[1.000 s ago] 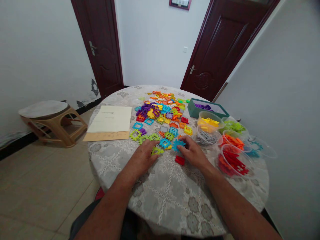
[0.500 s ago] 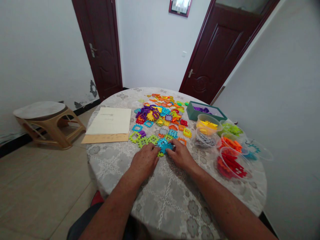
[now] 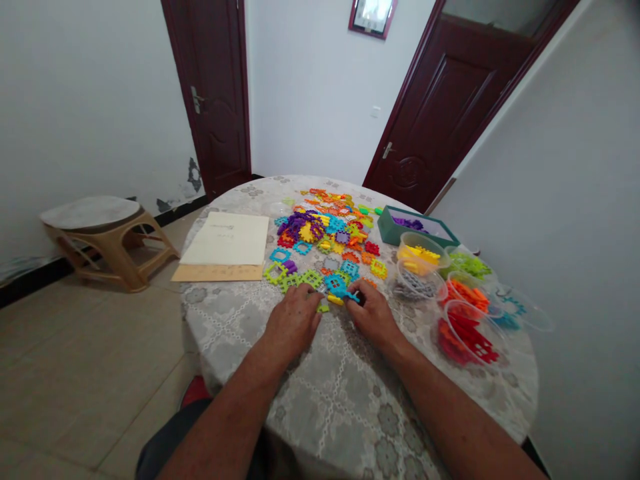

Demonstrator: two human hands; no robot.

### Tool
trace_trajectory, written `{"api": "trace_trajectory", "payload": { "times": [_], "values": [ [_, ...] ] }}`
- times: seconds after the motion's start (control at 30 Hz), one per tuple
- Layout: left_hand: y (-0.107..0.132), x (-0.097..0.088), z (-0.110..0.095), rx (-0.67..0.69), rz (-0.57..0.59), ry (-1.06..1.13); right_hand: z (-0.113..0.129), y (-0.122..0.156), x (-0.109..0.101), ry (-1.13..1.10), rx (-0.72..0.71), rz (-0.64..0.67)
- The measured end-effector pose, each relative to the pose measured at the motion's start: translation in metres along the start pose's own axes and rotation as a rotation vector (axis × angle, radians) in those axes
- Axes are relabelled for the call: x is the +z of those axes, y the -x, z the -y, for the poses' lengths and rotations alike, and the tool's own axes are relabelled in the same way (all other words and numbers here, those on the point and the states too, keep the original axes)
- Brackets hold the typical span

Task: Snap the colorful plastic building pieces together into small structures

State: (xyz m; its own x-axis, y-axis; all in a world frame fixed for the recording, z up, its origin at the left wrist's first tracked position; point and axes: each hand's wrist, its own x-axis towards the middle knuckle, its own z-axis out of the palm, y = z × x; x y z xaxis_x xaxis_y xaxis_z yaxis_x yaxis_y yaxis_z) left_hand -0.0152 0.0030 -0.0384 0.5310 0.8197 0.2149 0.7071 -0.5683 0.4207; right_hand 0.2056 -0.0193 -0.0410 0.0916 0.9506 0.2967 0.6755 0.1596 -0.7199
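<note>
My right hand point(image 3: 373, 312) pinches a blue notched plastic piece point(image 3: 353, 296) at its edge. The piece is tilted, with its edge toward me. Just beyond it is a blue window-like tile point(image 3: 335, 284); whether the two are joined I cannot tell. A yellow piece point(image 3: 335, 300) lies between my hands. My left hand point(image 3: 295, 315) has its fingers bent together beside green lattice tiles point(image 3: 311, 279), and what its fingertips grip is hidden. A small green piece point(image 3: 323, 308) shows by those fingertips.
A heap of mixed interlocking pieces point(image 3: 333, 230) spreads behind my hands. Papers point(image 3: 227, 240) lie to the left. At right stand a green box point(image 3: 393, 233) with purple pieces and several clear tubs point(image 3: 453, 320) of sorted pieces, close to the round table's edge.
My right hand has drawn back slightly and tilted the blue piece, which lay flatter before. The yellow piece now shows between my hands. The whole view has shifted a little.
</note>
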Motion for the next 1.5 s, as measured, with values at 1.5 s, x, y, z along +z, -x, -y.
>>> {"api": "trace_trajectory", "payload": {
  "times": [1.5],
  "values": [
    [-0.012,-0.029,-0.004,-0.604,-0.27,1.546,-0.05,-0.088,-0.019,0.551,-0.167,0.228]
  ]
}}
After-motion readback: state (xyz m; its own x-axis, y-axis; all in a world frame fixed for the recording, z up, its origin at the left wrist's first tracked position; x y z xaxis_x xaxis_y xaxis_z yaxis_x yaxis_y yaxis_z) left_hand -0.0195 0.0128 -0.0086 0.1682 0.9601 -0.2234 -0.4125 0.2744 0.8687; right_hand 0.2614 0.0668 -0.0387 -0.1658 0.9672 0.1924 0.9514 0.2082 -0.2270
